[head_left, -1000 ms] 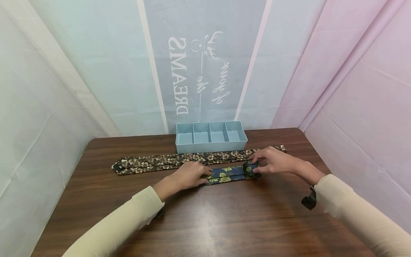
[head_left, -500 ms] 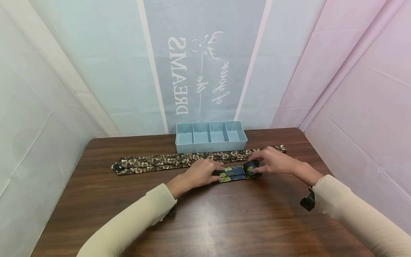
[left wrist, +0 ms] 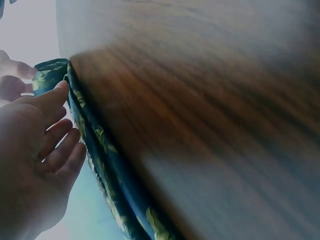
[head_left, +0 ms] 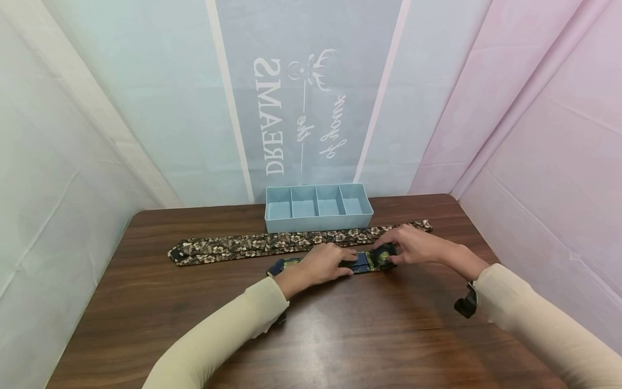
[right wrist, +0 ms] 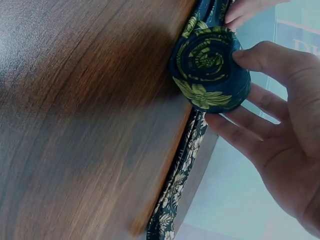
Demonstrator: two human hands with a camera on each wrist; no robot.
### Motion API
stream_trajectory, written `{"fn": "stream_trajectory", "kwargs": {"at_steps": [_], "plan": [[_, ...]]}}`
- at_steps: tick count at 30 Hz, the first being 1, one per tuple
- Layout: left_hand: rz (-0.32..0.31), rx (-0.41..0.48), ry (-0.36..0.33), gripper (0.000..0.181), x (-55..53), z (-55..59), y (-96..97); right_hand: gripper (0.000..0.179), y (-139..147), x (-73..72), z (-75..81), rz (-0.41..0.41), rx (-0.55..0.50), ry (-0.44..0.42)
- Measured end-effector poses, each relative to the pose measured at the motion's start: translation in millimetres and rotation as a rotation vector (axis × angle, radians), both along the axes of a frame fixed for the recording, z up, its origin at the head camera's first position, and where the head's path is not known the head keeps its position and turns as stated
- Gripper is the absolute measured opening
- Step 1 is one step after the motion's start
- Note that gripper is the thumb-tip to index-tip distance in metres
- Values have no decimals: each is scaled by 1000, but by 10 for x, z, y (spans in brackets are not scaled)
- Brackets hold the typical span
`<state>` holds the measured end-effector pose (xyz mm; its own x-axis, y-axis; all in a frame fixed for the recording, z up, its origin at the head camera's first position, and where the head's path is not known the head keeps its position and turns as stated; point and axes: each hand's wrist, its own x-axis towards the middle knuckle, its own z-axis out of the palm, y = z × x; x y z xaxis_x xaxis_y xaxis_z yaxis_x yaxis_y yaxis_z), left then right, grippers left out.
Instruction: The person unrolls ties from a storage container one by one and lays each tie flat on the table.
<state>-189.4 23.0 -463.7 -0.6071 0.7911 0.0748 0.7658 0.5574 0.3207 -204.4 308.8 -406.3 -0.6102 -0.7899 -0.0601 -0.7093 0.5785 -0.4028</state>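
A blue necktie (head_left: 360, 262) with yellow-green flowers lies across the table, its right end wound into a coil. My right hand (head_left: 413, 244) grips that coil, thumb on one side and fingers on the other. The spiral face of the coil (right wrist: 205, 62) shows in the right wrist view. My left hand (head_left: 320, 265) rests over the flat part, just left of the coil, and hides much of it. In the left wrist view its fingers (left wrist: 62, 145) are loosely bent beside the tie. The tie's pointed end shows behind the left wrist.
A second necktie (head_left: 233, 248), dark with cream flowers, is stretched out lengthwise behind the blue one. Behind it stands a light blue box (head_left: 318, 222) with several compartments, near the back edge of the brown wooden table (head_left: 389, 335). Fabric hangs around the sides and back.
My left hand has slid right along the blue tie toward the coil, uncovering its left end. The right hand has stayed nearly in place on the coil.
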Motion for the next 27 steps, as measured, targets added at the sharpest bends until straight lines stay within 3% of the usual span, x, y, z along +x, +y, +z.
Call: {"fn": "stream_trajectory", "kwargs": {"at_steps": [8,20,27], "plan": [[-12,-56,21,43,-12,-30,101,38,62,-12,-44,33,-15,13],[-21,-100,31,42,-4,-44,119,35,184,26,-135,12,-37,112],[-24,-121,40,42,0,-25,111,28,128,74,-192,-99,-33,168]]}}
